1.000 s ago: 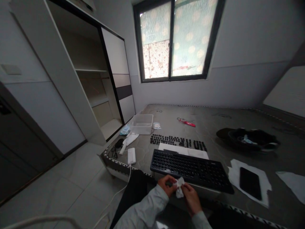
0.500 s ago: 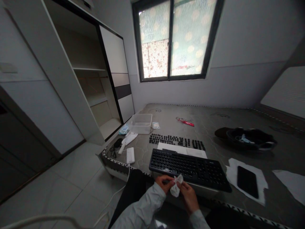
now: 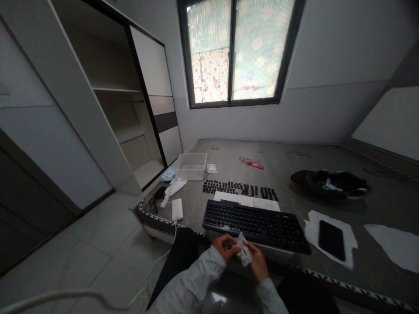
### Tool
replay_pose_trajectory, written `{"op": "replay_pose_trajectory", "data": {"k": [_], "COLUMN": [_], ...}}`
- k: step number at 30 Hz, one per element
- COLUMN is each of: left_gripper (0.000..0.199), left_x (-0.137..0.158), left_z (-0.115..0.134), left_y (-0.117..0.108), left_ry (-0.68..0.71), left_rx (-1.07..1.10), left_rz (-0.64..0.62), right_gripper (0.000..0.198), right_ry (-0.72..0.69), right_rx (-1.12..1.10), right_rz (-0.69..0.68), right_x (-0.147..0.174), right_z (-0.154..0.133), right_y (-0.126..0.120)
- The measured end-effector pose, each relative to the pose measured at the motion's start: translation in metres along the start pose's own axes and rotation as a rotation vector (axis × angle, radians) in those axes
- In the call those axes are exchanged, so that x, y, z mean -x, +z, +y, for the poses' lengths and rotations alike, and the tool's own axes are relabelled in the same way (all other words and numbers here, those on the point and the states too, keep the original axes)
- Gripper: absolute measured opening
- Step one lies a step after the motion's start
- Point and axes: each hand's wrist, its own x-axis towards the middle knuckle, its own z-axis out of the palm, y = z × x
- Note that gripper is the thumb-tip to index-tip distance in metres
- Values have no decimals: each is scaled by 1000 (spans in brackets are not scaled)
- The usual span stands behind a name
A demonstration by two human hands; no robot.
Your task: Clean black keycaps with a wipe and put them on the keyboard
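A crumpled white wipe is pinched between my two hands, just in front of the keyboard's near edge. My left hand is closed on its left side, fingertips together. My right hand grips the other side with thumb and fingers. Beyond them lies a black keyboard, its keycaps off across much of it, resting on a white sheet or box. Rows of loose black keycaps are laid out behind it on the grey mattress. Whether anything small is inside the wipe is hidden.
A clear plastic bin stands at the left, near a white power strip and a dark cable. To the right are a phone on white paper and a dark cap. A red packet lies farther back.
The wipe has turned and been bunched differently between my fingers, both hands staying on it. The whole view has shifted slightly, so the objects appear a little higher and farther left.
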Motion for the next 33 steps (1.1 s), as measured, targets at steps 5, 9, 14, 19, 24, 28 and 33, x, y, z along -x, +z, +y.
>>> {"op": "replay_pose_trajectory", "data": {"k": [5,9,14,19,24,28,33], "left_gripper": [26,23,18,19,19,18,19], "left_x": [2,1,-1,-3,-3,-3,-8], "left_z": [5,3,3,7,5,2,2], "left_y": [-5,-6,-7,-7,-5,-3,-9], "left_ry": [27,75,127,192,204,183,121], "left_rx": [-84,-117,-112,-145,-175,-185,-211], "left_rz": [-7,6,14,41,87,111,243], "right_gripper": [36,39,46,42,41,40,41], "right_ry": [18,25,18,-26,-30,-21,-53], "right_rx": [-74,-73,-82,-73,-64,-58,-70], "right_rz": [-72,-160,-191,-147,-63,-73,-86], "right_x": [3,4,3,-1,-5,-4,-1], "right_z": [0,1,2,8,11,7,5], "right_y": [2,2,1,3,4,3,4]}}
